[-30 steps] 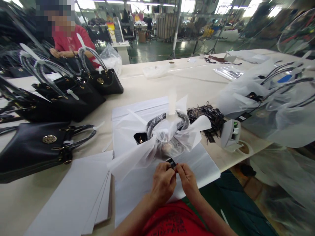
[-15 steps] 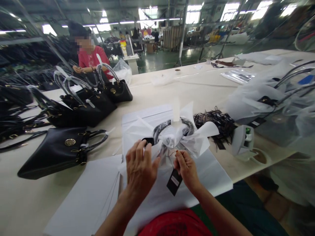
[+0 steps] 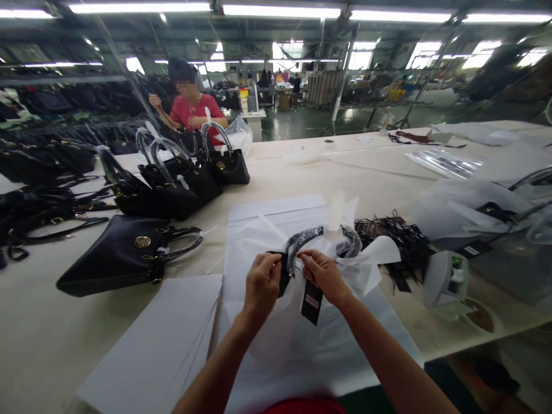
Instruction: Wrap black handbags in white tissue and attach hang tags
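In front of me a black handbag (image 3: 283, 283) lies wrapped in white tissue paper, its two handles (image 3: 304, 234) covered in clear plastic. My left hand (image 3: 262, 286) is closed, thumb and fingers pinching a black edge of the bag beside the handle base. Close to it, my right hand (image 3: 326, 277) pinches the thin cord of a black hang tag (image 3: 311, 302). The tag dangles below those fingers and shows a small pale label. A white strip (image 3: 335, 213) stands up around the handles. The cord's far end is too small to make out.
Several black handbags (image 3: 181, 190) stand at the left, with one (image 3: 116, 253) lying nearer. White sheets (image 3: 159, 339) are stacked at front left. Right of the bag are a pile of black tags (image 3: 392, 241), a tape dispenser (image 3: 446, 279) and wrapped bags (image 3: 457, 213). A co-worker (image 3: 196, 109) is across the table.
My left hand has gone from lying spread on the wrapping to pinching the bag's black edge. My right hand has brought the tag's cord up toward the handle base. The view has tilted upward.
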{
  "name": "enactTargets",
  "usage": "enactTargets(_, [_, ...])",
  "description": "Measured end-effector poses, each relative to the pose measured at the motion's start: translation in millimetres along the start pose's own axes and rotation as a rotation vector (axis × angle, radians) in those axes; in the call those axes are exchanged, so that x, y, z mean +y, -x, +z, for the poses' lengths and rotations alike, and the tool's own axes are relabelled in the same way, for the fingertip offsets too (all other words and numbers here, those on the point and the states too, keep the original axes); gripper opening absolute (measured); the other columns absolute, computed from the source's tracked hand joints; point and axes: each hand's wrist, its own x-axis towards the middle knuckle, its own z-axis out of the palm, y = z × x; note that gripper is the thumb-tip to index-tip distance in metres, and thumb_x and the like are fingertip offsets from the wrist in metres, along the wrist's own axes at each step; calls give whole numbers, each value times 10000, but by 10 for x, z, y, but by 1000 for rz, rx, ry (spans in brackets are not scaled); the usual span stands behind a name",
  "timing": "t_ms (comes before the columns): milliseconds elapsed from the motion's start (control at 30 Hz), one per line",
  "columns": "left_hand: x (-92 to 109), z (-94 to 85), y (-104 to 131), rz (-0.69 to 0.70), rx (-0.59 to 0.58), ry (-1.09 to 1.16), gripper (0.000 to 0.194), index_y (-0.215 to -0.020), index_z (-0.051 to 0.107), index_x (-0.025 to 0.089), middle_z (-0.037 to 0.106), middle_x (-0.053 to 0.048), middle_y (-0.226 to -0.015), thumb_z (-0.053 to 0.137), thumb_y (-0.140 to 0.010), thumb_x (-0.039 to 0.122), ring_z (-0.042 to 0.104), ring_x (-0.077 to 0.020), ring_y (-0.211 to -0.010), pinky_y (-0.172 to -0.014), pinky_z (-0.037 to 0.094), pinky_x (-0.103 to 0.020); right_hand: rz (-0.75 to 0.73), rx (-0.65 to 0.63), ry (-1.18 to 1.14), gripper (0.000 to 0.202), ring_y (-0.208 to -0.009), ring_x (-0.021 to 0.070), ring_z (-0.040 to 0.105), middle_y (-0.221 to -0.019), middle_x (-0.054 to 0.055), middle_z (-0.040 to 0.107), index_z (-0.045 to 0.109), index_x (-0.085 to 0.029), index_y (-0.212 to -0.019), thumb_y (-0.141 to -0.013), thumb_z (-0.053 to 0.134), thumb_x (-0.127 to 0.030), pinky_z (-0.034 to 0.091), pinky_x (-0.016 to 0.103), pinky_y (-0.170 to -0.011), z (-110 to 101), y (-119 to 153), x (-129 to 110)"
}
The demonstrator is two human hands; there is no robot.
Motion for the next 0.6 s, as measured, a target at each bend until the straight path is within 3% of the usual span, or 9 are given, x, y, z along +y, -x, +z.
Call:
enactTargets(100, [-9, -26, -294, -229, -205, 271, 179, -770, 686, 160, 606, -20, -635, 567, -713, 281, 525, -116, -570, -513, 378, -207, -21, 4, 73, 332, -334, 47, 225, -375, -116, 323, 529, -186, -766, -719, 540, -514, 135, 196, -344, 36, -83, 2])
enactTargets(200, [-30, 93, -411, -455, -359, 486, 187, -705, 683, 127, 523, 17, -456, 620, -647, 293, 440, -81, -410, -405, 284, -186, -80, 36, 177, 288, -361, 54, 249, -395, -101, 335, 515, -192, -703, -725, 516, -479, 169, 203, -366, 37, -168, 43])
enactTargets(367, [-54, 295, -344, -502, -252, 628, 98, -593, 620, 125, 485, 40, -403, 610, -558, 215, 398, -57, -358, -382, 271, -179, -134, 22, 315, 283, -419, 66, 311, -458, -68, 396, 527, -186, -651, -740, 503, -453, 222, 211, -409, 4, -210, 93])
enactTargets(500, [-123, 314, -290, -535, -121, 772, 144, -630, 583, 135, 463, 59, -385, 619, -538, 239, 363, -46, -339, -363, 231, -176, -59, -11, 284, 334, -414, 69, 288, -442, -77, 363, 591, -172, -740, -732, 522, -498, 206, 217, -408, -12, -153, 110])
enactTargets(600, [-174, 283, -293, -575, -88, 897, 195, -648, 540, 150, 485, 54, -429, 626, -522, 272, 373, -49, -339, -351, 216, -180, -19, -2, 245, 357, -443, 72, 312, -477, -64, 404, 602, -161, -739, -700, 557, -513, 227, 220, -426, -12, -120, 124])
